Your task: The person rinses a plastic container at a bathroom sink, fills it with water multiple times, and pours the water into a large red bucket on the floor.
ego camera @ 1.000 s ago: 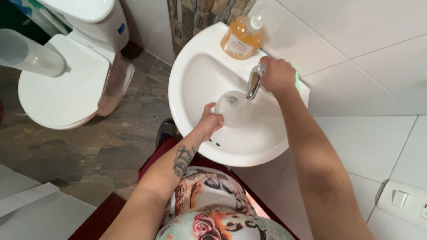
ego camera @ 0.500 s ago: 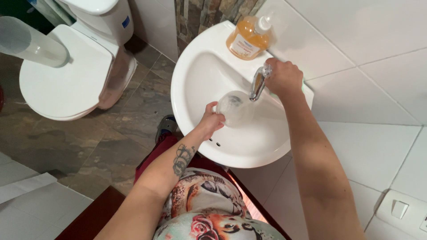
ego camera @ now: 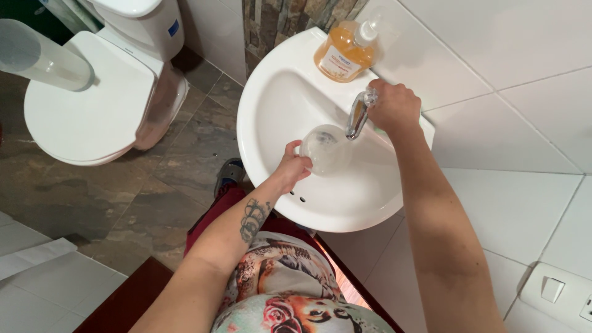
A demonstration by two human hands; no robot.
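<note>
**Bare arms, a floral top**

Both forearms are bare, with no sleeves, rings or watch showing. The left forearm (ego camera: 246, 228) carries a dark tattoo (ego camera: 253, 218) near the wrist. The person wears a top (ego camera: 290, 290) printed with roses in pale green, orange and cream, dark red trousers (ego camera: 216, 213) and a grey shoe (ego camera: 229, 172).

Off to the side there's a white toilet (ego camera: 92, 111) with its lid down on the brown stone floor (ego camera: 123, 203), an orange soap pump bottle (ego camera: 342, 55) and a white wall switch (ego camera: 552, 288).
</note>
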